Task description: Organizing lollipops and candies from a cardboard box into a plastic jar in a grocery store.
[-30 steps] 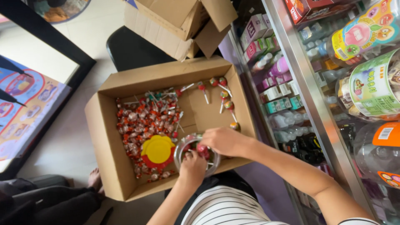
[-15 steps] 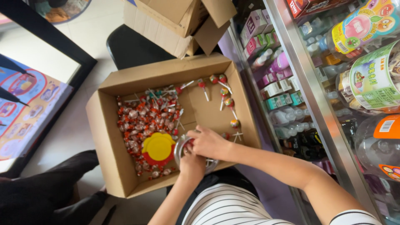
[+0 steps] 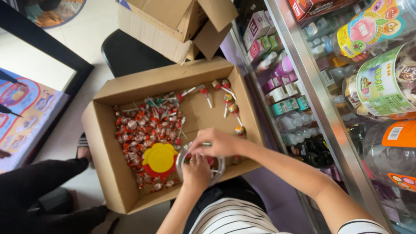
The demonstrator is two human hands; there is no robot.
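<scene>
An open cardboard box (image 3: 108, 173) rests on my lap, filled on its left side with several red-wrapped lollipops (image 3: 147, 125). A yellow and red lid (image 3: 160, 159) lies among them. My left hand (image 3: 197, 171) grips a clear round plastic jar (image 3: 184, 161) lying inside the box near its front edge. My right hand (image 3: 214, 142) hovers over the jar's mouth, fingers pinched on a lollipop stick. A few loose lollipops (image 3: 229, 102) lie on the box floor at the far right.
A glass display counter (image 3: 312, 99) with small boxes and bottles runs along the right. Large candy jars (image 3: 381, 82) stand on top. Another open cardboard box (image 3: 173, 26) sits on a black chair behind. Another person's dark-clothed leg (image 3: 39, 190) is at lower left.
My right hand has moved left from the box's right side to above the jar's mouth. A dark-clothed leg has come further into view at lower left.
</scene>
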